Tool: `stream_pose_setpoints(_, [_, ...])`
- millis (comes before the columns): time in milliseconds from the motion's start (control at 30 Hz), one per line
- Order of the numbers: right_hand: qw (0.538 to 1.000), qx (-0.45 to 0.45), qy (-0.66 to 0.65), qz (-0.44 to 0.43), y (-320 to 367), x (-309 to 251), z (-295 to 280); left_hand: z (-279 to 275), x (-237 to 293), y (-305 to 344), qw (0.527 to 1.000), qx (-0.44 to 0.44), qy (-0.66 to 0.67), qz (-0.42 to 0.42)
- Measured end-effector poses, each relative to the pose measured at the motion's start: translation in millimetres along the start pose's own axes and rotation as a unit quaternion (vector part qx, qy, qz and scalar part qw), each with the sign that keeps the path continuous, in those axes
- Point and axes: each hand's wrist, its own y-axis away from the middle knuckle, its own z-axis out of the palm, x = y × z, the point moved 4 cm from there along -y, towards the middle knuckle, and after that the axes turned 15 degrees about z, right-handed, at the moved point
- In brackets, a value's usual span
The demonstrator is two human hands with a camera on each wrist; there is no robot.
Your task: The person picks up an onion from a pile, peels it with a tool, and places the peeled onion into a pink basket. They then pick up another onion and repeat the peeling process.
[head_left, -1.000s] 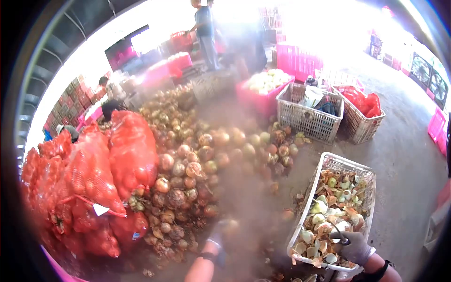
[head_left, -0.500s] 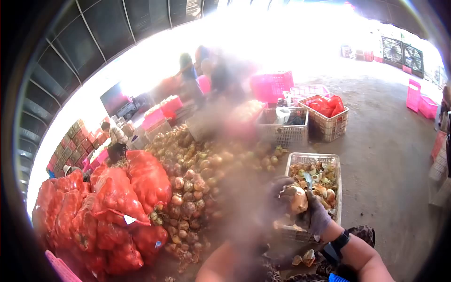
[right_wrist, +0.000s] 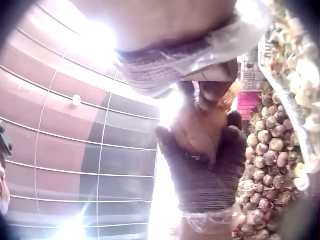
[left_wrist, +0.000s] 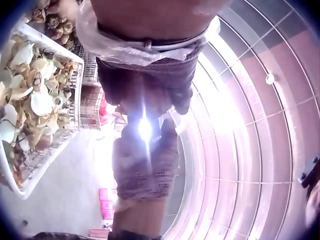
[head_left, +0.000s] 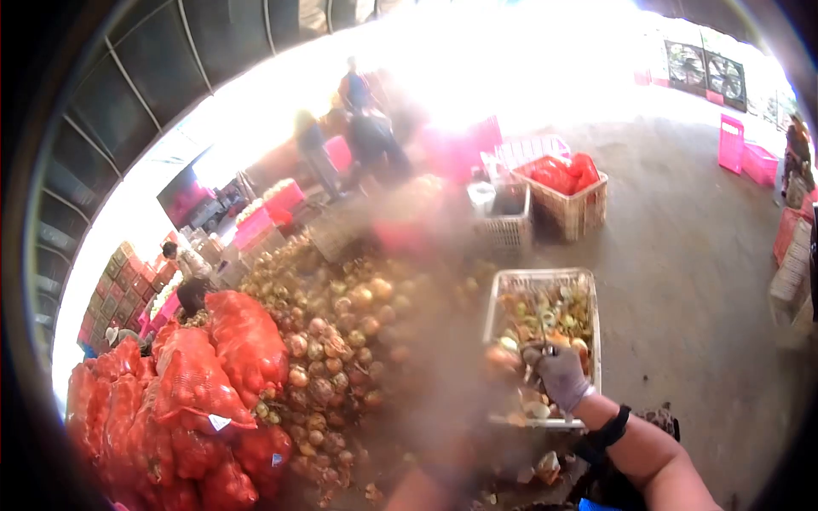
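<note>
In the head view my right hand [head_left: 562,379], in a pale glove, curls round a small knife [head_left: 547,347] over the crate of peelings; its blade is hard to make out. My left hand is lost in a smudge there, with its forearm [head_left: 426,490] faintly showing. The right wrist view shows the gloved left hand [right_wrist: 205,172] gripping a brownish onion [right_wrist: 197,130] from below, the right hand [right_wrist: 175,75] close above it. In the left wrist view both hands, left [left_wrist: 145,85] and right [left_wrist: 145,165], meet at a bright glare that hides what they hold.
A white crate [head_left: 596,341] of peelings stands before me. Onions [head_left: 319,387] lie heaped left of it, beside red net sacks [head_left: 183,375]. Farther off are a crate with red bags [head_left: 582,209], pink crates [head_left: 758,163] and several people.
Since a second ago the right hand has lifted from the peelings and come together with the left at an onion. The head view has turned, so the crate appears farther left.
</note>
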Motion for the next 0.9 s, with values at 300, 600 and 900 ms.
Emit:
stream_pose_setpoints(300, [0.882,0.050,0.446,-0.144,35.0,-2.9,-2.4,-50.4,-39.0,-11.9,0.998,-0.060,-0.008,-0.001])
stream_pose_setpoints(600, [0.752,-0.057,0.604,-0.258,52.3,6.0,16.8,-53.8,-35.2,-1.3,0.987,-0.062,-0.022,0.148])
stream_pose_setpoints(900, [0.750,-0.026,0.626,-0.209,39.5,15.2,20.0,-78.0,-38.4,-6.6,0.931,-0.074,-0.263,0.241])
